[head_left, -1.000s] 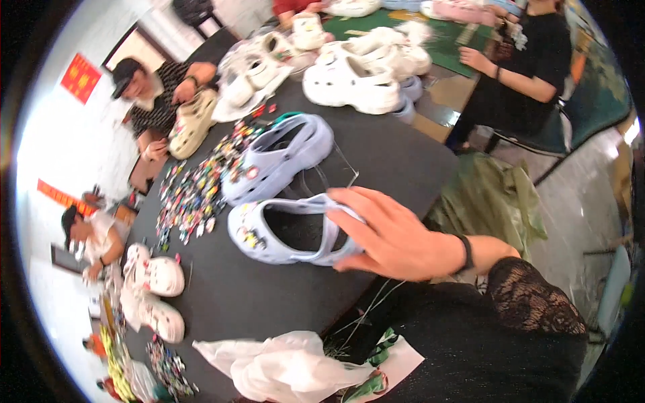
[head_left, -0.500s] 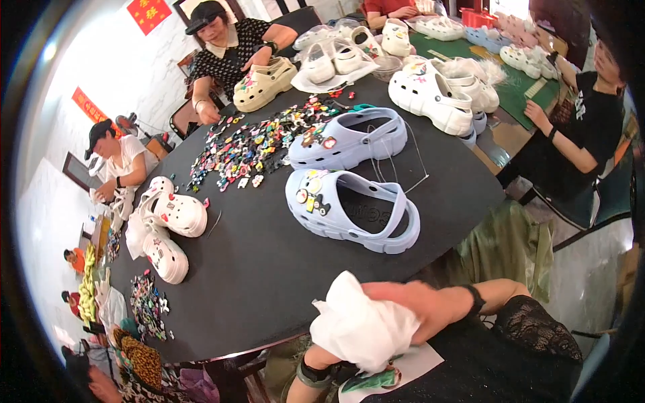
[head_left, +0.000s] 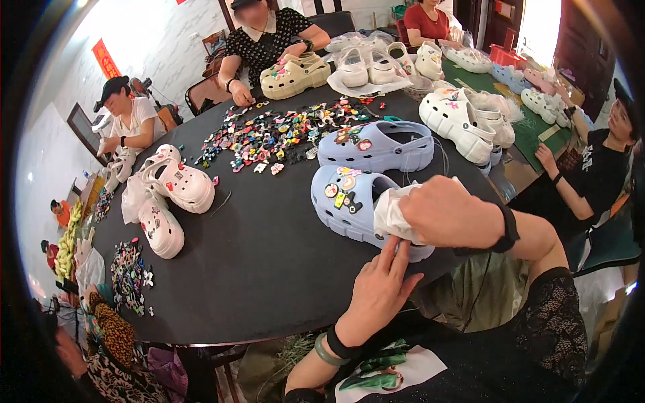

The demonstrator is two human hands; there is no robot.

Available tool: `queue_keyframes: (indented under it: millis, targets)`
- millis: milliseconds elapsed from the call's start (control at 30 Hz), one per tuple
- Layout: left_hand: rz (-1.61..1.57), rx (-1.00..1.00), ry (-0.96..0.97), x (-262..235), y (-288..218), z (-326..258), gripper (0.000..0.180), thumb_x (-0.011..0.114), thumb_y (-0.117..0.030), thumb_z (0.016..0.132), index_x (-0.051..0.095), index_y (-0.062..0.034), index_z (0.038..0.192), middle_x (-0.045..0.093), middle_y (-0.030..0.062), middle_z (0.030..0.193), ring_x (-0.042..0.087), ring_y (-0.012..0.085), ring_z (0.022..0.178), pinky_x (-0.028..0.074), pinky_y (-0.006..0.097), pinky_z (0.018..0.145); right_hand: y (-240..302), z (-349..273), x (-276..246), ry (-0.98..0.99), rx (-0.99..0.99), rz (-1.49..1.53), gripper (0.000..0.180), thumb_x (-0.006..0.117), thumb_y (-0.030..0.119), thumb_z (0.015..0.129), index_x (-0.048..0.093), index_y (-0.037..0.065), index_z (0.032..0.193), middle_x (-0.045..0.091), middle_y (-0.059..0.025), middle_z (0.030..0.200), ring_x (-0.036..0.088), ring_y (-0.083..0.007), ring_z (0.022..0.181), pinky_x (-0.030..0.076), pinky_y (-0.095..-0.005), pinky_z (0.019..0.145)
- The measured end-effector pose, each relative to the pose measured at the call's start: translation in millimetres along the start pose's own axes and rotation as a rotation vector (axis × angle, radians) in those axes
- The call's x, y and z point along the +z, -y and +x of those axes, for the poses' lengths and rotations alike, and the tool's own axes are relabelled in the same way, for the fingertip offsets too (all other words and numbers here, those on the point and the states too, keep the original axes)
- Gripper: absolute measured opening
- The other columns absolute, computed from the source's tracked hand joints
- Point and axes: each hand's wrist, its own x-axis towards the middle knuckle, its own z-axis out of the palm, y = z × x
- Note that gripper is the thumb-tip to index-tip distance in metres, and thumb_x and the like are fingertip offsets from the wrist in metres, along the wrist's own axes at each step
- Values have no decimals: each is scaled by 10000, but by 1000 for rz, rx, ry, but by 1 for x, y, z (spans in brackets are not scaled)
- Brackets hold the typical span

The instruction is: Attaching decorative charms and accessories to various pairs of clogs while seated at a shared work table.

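Left hand [head_left: 377,289] is nearest, fingers stretched out and loose, not wrapped around anything, tips touching down by the heel end of the near blue clog [head_left: 353,218]. Guessing that's to steady the shoe. Right hand [head_left: 449,213] is closed tight on a wad of white paper [head_left: 388,208], pressed at the clog's opening — bunched small, I'd say, so it fits the gap. Hand and paper hide most of that opening, so can't tell how deep it goes.

The clog sits on the black table [head_left: 255,275] near its edge, toe pointing left. Its mate, the far blue clog [head_left: 383,158], is just beyond, side by side, so that side is a bit blocked. White clogs [head_left: 191,190] are well off to the left.

Further back there's a big pile of charms [head_left: 275,134], more white clogs [head_left: 447,121] on the right, then a cream clog [head_left: 295,80] by a person [head_left: 275,40] across the table.
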Motion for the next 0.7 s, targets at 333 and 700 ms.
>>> queue_keyframes:
  millis: [333,700]
  targets:
    - [-178,51,-113,22,23,10,284,712,-110,771,614,-43,1028,519,132,1093,625,234,741,515,347,630,-12,41,55,-176,133,237,363,646,153,687,587,-28,997,640,-196,827,645,-347,742,511,-413,629]
    - [-271,11,-141,21,29,7,224,669,-33,792,640,-68,1011,527,112,1062,606,220,682,497,340,593,-64,41,-2,197,-172,298,663,772,326,684,451,34,1185,508,-181,1047,509,-331,969,388,-396,837]
